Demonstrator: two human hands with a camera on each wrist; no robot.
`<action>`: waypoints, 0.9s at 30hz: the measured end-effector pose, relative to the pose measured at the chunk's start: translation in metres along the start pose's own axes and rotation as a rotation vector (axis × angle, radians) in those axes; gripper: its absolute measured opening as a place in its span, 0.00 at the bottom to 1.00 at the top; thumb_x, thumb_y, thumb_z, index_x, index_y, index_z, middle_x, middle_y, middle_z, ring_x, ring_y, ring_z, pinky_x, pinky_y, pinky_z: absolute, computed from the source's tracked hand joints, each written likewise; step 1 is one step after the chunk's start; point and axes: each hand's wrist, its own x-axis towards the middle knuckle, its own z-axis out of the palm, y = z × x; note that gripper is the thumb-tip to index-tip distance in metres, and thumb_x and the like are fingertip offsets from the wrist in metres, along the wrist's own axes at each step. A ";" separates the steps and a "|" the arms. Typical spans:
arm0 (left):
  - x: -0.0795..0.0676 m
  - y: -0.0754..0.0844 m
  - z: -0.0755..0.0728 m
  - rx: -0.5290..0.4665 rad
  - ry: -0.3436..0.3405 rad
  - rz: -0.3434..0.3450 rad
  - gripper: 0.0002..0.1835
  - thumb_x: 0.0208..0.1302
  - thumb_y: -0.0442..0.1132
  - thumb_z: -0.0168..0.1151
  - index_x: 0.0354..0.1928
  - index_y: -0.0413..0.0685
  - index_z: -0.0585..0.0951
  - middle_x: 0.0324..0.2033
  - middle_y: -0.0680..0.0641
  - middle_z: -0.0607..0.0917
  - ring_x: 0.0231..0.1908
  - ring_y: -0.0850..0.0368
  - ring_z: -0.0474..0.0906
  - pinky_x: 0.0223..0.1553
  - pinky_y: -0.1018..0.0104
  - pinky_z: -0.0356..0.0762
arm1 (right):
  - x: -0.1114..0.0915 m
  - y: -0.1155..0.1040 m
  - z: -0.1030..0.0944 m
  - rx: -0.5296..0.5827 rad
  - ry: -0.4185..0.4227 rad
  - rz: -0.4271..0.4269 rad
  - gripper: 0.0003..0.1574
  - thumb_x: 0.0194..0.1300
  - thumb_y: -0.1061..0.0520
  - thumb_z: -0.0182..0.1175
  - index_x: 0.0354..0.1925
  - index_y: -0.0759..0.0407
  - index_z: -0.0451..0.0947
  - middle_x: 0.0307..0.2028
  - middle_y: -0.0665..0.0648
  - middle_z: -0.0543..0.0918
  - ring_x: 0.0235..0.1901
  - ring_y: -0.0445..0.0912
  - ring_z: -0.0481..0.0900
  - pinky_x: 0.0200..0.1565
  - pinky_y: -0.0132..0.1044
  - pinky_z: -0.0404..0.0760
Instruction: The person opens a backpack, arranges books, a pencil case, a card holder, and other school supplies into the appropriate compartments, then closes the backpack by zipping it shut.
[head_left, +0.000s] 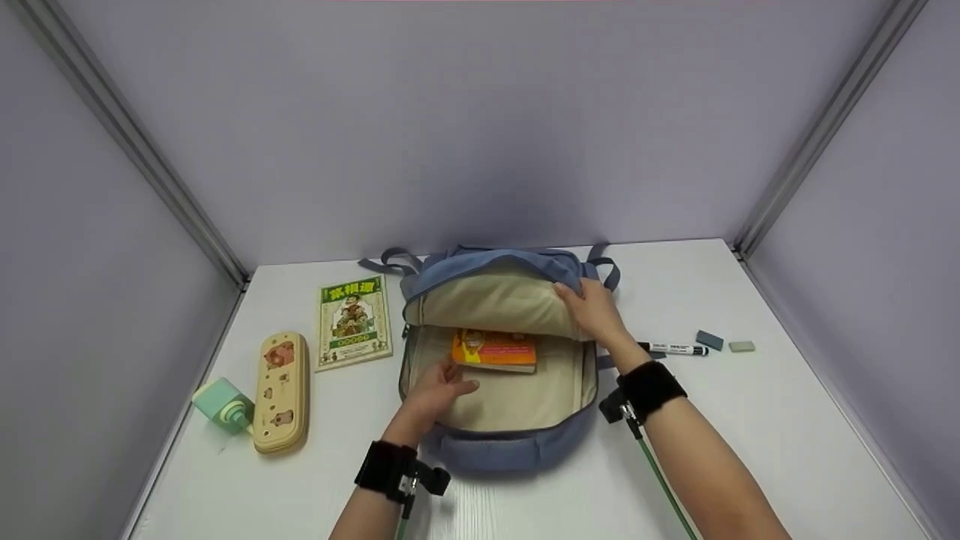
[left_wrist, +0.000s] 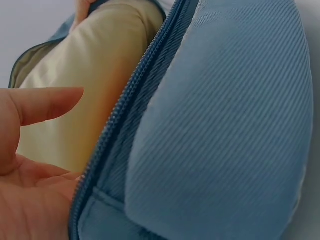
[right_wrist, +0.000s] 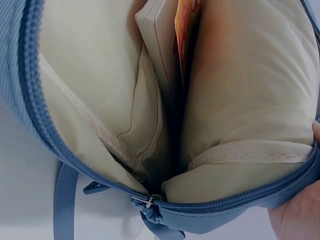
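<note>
A blue backpack lies unzipped, its cream lining exposed. An orange-covered book is inside, its far part tucked under the raised flap. At the flap's right edge, my right hand grips the fabric, thumb on the lining side. My left hand is over the bag's left side, fingertips close to the book's left corner. In the left wrist view its thumb sticks out straight, apart from the fingers. The right wrist view shows the book's page edges between the two lining faces.
Left of the bag lie a green and yellow illustrated book, a cream pencil case with bear pictures and a mint-green bottle. To the right are a marker, a dark block and a pale block. Walls enclose the table.
</note>
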 end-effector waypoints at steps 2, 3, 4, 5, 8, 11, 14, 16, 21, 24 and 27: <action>-0.001 -0.001 0.000 0.044 0.018 0.017 0.40 0.65 0.32 0.61 0.69 0.19 0.51 0.67 0.23 0.59 0.68 0.32 0.57 0.66 0.47 0.58 | 0.000 0.000 0.000 0.000 0.002 0.001 0.25 0.71 0.47 0.58 0.21 0.55 0.64 0.18 0.50 0.62 0.21 0.46 0.64 0.28 0.39 0.63; -0.002 -0.001 -0.001 0.067 0.030 0.027 0.38 0.65 0.32 0.61 0.68 0.18 0.54 0.65 0.23 0.62 0.67 0.32 0.60 0.65 0.47 0.61 | 0.000 0.001 0.000 0.002 0.000 0.001 0.25 0.71 0.47 0.58 0.21 0.55 0.64 0.18 0.50 0.62 0.21 0.46 0.64 0.28 0.39 0.63; -0.003 -0.001 -0.001 0.094 0.046 0.041 0.35 0.65 0.32 0.61 0.67 0.18 0.58 0.63 0.23 0.66 0.65 0.32 0.63 0.63 0.48 0.64 | 0.000 0.001 0.000 0.005 -0.003 0.002 0.25 0.71 0.47 0.58 0.21 0.55 0.63 0.18 0.50 0.62 0.21 0.46 0.64 0.27 0.38 0.63; -0.004 -0.001 -0.001 0.121 0.059 0.060 0.33 0.65 0.32 0.61 0.65 0.18 0.62 0.60 0.24 0.70 0.63 0.33 0.67 0.61 0.49 0.67 | 0.000 0.002 0.000 0.008 -0.005 0.003 0.25 0.72 0.47 0.58 0.21 0.55 0.63 0.18 0.50 0.62 0.21 0.45 0.64 0.27 0.38 0.63; -0.009 0.000 -0.005 0.183 0.115 0.127 0.24 0.65 0.30 0.60 0.59 0.21 0.71 0.52 0.29 0.79 0.54 0.37 0.76 0.53 0.53 0.75 | -0.001 0.003 0.001 0.006 -0.004 0.006 0.26 0.71 0.47 0.58 0.21 0.55 0.62 0.18 0.50 0.62 0.20 0.45 0.63 0.27 0.38 0.63; -0.014 0.001 -0.012 0.247 0.243 0.222 0.16 0.65 0.29 0.60 0.52 0.27 0.79 0.43 0.36 0.84 0.46 0.43 0.80 0.46 0.55 0.78 | -0.001 0.004 0.001 0.003 -0.005 0.004 0.26 0.71 0.47 0.59 0.21 0.55 0.61 0.18 0.50 0.61 0.20 0.45 0.62 0.27 0.38 0.63; -0.017 -0.003 -0.026 0.307 0.433 0.279 0.11 0.65 0.29 0.60 0.47 0.32 0.82 0.40 0.41 0.86 0.42 0.46 0.81 0.45 0.54 0.77 | -0.001 0.004 0.002 0.014 -0.007 0.005 0.27 0.71 0.47 0.59 0.21 0.55 0.61 0.18 0.50 0.61 0.20 0.45 0.62 0.27 0.38 0.63; -0.018 -0.008 -0.038 0.335 0.540 0.290 0.10 0.65 0.27 0.58 0.45 0.33 0.83 0.40 0.40 0.85 0.43 0.44 0.81 0.47 0.51 0.76 | -0.001 0.004 0.002 0.016 -0.010 0.006 0.26 0.71 0.47 0.58 0.21 0.55 0.61 0.18 0.49 0.61 0.20 0.45 0.63 0.26 0.38 0.63; -0.013 -0.025 -0.063 0.430 0.633 0.238 0.12 0.66 0.26 0.55 0.48 0.31 0.81 0.46 0.34 0.82 0.52 0.38 0.76 0.53 0.46 0.71 | 0.000 0.005 0.001 -0.013 -0.018 0.000 0.27 0.72 0.46 0.57 0.20 0.55 0.61 0.17 0.49 0.60 0.19 0.44 0.62 0.27 0.38 0.62; -0.008 -0.033 -0.073 0.565 0.605 0.205 0.15 0.66 0.27 0.55 0.53 0.29 0.79 0.51 0.30 0.78 0.55 0.34 0.73 0.54 0.43 0.69 | 0.000 0.005 0.001 -0.014 -0.016 0.004 0.27 0.72 0.47 0.57 0.20 0.55 0.61 0.17 0.49 0.60 0.19 0.45 0.62 0.27 0.38 0.61; -0.003 -0.040 -0.081 0.754 0.570 0.173 0.19 0.65 0.29 0.57 0.57 0.29 0.76 0.55 0.27 0.75 0.57 0.30 0.70 0.54 0.38 0.68 | -0.001 0.005 0.002 -0.004 -0.017 0.011 0.26 0.72 0.47 0.58 0.21 0.55 0.62 0.18 0.50 0.60 0.20 0.45 0.63 0.27 0.38 0.62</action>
